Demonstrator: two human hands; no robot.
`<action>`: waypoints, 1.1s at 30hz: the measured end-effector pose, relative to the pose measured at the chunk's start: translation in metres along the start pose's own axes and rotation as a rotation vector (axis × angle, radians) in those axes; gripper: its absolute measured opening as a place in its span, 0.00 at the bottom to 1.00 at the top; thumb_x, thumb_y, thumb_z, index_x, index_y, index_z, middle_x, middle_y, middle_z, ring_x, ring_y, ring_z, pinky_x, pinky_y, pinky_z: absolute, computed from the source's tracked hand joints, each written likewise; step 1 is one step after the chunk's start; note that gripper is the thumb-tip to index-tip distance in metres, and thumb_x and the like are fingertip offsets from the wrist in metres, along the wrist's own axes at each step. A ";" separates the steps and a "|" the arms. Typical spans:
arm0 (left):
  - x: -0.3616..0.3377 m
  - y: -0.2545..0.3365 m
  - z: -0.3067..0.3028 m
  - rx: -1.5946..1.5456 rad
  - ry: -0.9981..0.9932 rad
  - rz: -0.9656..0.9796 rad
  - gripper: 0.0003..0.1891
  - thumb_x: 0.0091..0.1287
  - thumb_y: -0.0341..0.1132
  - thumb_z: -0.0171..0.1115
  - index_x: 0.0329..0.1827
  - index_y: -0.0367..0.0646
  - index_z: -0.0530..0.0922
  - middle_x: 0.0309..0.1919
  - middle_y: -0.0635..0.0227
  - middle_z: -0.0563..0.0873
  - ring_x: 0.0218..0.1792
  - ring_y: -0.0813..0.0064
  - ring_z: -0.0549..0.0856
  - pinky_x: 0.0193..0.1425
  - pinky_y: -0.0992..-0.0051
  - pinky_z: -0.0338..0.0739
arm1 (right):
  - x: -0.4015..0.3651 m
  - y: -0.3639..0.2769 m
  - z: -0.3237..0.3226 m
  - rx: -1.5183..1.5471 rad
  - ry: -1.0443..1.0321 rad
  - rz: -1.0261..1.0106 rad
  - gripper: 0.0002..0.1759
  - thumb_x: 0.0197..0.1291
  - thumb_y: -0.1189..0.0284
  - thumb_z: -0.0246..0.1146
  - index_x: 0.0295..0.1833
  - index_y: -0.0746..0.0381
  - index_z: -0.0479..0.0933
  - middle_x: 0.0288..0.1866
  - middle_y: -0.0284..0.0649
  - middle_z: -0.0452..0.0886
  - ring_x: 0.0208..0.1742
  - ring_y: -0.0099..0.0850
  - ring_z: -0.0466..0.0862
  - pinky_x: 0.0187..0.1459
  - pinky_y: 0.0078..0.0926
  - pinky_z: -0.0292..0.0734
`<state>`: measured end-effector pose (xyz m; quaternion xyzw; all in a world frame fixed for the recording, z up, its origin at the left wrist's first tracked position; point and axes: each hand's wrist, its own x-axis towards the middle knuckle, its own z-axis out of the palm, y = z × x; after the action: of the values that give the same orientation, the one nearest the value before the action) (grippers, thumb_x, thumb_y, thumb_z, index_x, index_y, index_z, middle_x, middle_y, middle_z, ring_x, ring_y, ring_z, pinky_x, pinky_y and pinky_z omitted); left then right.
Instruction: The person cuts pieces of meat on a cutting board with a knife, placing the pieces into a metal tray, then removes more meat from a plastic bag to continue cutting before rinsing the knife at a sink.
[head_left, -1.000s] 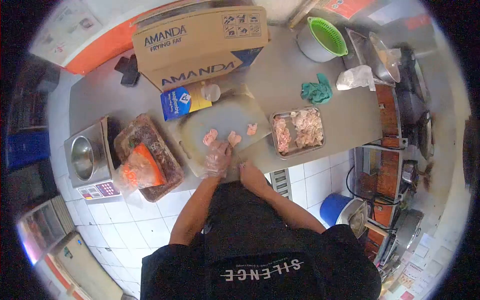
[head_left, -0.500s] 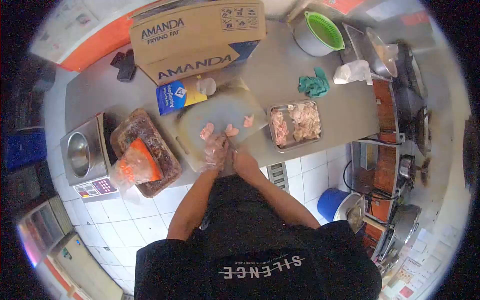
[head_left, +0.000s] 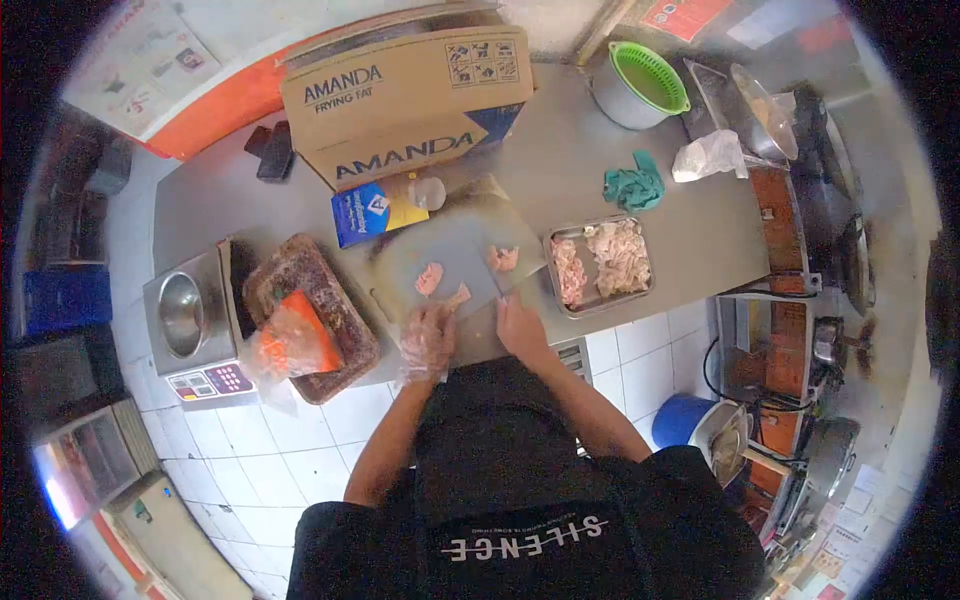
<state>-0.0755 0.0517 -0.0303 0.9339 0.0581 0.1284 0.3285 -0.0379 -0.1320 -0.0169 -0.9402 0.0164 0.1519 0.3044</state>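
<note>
My left hand [head_left: 428, 338], in a clear plastic glove, is closed at the near edge of the cutting board [head_left: 400, 252]. Its fingertips pinch a small strip of raw meat [head_left: 461, 296]. To its right, my right hand [head_left: 522, 328] grips a knife [head_left: 499, 278] by the handle, with the blade pointing away from me over the board. Beside the blade's tip lies some cut meat [head_left: 503, 259]. Another pink meat piece [head_left: 429, 279] rests on the board beyond my left hand. Right of the board stands a metal tray [head_left: 603, 308] with two heaps of cut meat.
A stained baking tray [head_left: 352, 350] with an orange-marked plastic bag [head_left: 297, 340] and a scale [head_left: 205, 378] stand at left. Behind the board are a glove box [head_left: 365, 215] and a large carton [head_left: 410, 110]. A green cloth [head_left: 634, 182] and a strainer-topped pot [head_left: 625, 98] are at back right.
My right hand and the knife have moved right, away from my left hand. The middle meat piece is now nearer my left fingers. The whole view has shifted slightly.
</note>
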 end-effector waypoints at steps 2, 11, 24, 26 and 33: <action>-0.004 -0.005 0.007 0.055 0.005 -0.031 0.09 0.63 0.37 0.61 0.39 0.42 0.83 0.35 0.49 0.83 0.38 0.48 0.84 0.44 0.54 0.79 | -0.016 0.006 0.015 -0.029 -0.084 -0.081 0.21 0.71 0.58 0.49 0.48 0.69 0.67 0.31 0.65 0.80 0.36 0.64 0.80 0.40 0.63 0.73; 0.001 -0.004 0.006 0.087 -0.219 -0.184 0.11 0.63 0.38 0.59 0.32 0.39 0.83 0.29 0.49 0.83 0.32 0.49 0.83 0.40 0.51 0.77 | -0.021 0.008 -0.006 -0.088 -0.072 0.086 0.22 0.72 0.57 0.46 0.47 0.68 0.70 0.35 0.63 0.80 0.37 0.62 0.81 0.41 0.59 0.75; 0.022 0.019 0.027 0.039 -0.255 -0.380 0.12 0.64 0.40 0.57 0.44 0.43 0.80 0.36 0.51 0.86 0.38 0.49 0.85 0.44 0.53 0.78 | -0.017 0.052 -0.003 -0.017 0.186 0.032 0.18 0.72 0.60 0.49 0.45 0.66 0.68 0.28 0.64 0.78 0.31 0.65 0.78 0.33 0.61 0.70; 0.039 0.032 0.038 -0.047 -0.288 -0.404 0.12 0.65 0.40 0.57 0.46 0.43 0.79 0.36 0.51 0.86 0.38 0.50 0.85 0.44 0.54 0.78 | -0.021 0.047 -0.025 0.079 0.195 0.040 0.17 0.72 0.60 0.49 0.46 0.67 0.67 0.27 0.63 0.77 0.30 0.66 0.77 0.31 0.59 0.69; 0.100 0.068 0.100 -0.552 -0.226 -0.281 0.16 0.68 0.43 0.60 0.47 0.39 0.79 0.34 0.57 0.87 0.38 0.60 0.86 0.46 0.64 0.79 | -0.043 0.051 -0.031 0.198 0.193 0.100 0.18 0.72 0.60 0.50 0.47 0.68 0.67 0.31 0.64 0.78 0.37 0.67 0.77 0.36 0.58 0.69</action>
<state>0.0501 -0.0418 -0.0423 0.8007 0.1125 -0.0119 0.5883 -0.0764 -0.1940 -0.0088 -0.9138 0.1073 0.0734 0.3849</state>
